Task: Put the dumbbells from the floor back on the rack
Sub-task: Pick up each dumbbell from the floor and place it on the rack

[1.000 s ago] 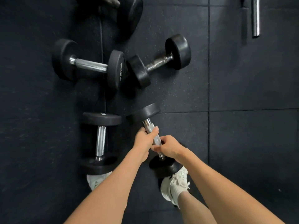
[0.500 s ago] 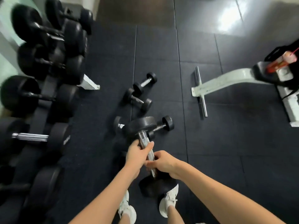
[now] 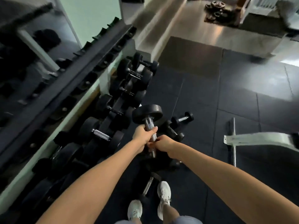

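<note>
**Q:** Fingers (image 3: 153,129) first: how do they lie?

**A:** Curled, both sets. I see the left hand (image 3: 142,136) wrapped round the upper part of the chrome handle of the held dumbbell (image 3: 147,114). The right hand (image 3: 164,143) grips the same handle just below, and the two hands touch.

**Q:** Position of that dumbbell?

**A:** Off the floor, tilted close to upright. One black head sits above the left hand. The other end runs down into shadow below the right hand, where I cannot make out its outline. It hangs just right of the rack (image 3: 119,101).

**Q:** The rack itself?

**A:** Along the left wall, running from near to far and loaded with black dumbbells. One racked dumbbell (image 3: 102,135), with a bright knurled handle, lies level with my left forearm.

**Q:** And what is on the floor?

**A:** A small dumbbell (image 3: 182,119) lies on the dark rubber tiles, right of the raised head. A second floor dumbbell (image 3: 148,185) lies near, touching or just beside the white shoes (image 3: 164,194). More dark shapes lie between these two, too blurred to count.

**Q:** Other items?

**A:** A white bench frame (image 3: 252,140) at the right, and blurred weight plates (image 3: 215,7) far off.
</note>
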`<state>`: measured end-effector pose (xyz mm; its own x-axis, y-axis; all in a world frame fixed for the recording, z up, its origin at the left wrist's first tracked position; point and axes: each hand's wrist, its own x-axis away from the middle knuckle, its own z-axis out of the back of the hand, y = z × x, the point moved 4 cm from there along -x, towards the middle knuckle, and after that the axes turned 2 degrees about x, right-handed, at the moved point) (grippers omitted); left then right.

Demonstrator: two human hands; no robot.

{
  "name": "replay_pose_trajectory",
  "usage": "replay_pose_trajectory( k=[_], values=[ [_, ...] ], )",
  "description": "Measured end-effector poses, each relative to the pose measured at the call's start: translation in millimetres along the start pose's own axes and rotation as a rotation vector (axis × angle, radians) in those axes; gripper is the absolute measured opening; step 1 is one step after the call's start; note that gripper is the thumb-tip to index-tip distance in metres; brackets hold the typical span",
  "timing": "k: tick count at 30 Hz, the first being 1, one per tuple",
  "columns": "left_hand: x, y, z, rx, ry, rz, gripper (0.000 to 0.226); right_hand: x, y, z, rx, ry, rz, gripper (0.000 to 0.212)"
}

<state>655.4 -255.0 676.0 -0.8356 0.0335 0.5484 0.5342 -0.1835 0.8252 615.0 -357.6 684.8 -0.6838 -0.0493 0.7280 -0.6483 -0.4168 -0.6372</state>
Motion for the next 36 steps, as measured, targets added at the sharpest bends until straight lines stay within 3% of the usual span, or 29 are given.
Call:
replay_pose_trajectory(
  k=[7,9,13,16,18,25,28,31,33,36],
  values=[
    [-10,22,93,0.126,0.333,-0.036,0.029,-31,-92,-44,0.226,-0.144,0.134,0.008],
    [-10,23,126,0.135,0.4,-0.036,0.036,-36,-119,-66,0.299,-0.162,0.174,0.018],
    [-6,24,207,0.214,0.511,-0.016,0.042,-40,-176,-130,0.328,-0.285,0.255,0.005],
    [-4,14,276,0.245,0.586,0.02,0.042,-53,-211,-193,0.366,-0.324,0.274,0.02],
    [-5,1,324,0.27,0.623,0.034,0.046,-63,-231,-240,0.376,-0.363,0.281,0.025],
    [-5,-43,463,0.374,0.731,0.107,0.018,-93,-285,-382,0.43,-0.492,0.279,0.028],
    [-12,-64,506,0.389,0.762,0.15,0.033,-110,-295,-428,0.484,-0.524,0.271,0.005],
    [-24,-81,535,0.379,0.786,0.181,0.038,-129,-302,-461,0.501,-0.529,0.261,0.003],
    [-33,-89,547,0.371,0.798,0.196,0.038,-141,-306,-476,0.527,-0.527,0.254,0.019],
    [-48,-97,558,0.396,0.793,0.208,0.037,-157,-311,-488,0.553,-0.509,0.225,0.015]
  ],
)
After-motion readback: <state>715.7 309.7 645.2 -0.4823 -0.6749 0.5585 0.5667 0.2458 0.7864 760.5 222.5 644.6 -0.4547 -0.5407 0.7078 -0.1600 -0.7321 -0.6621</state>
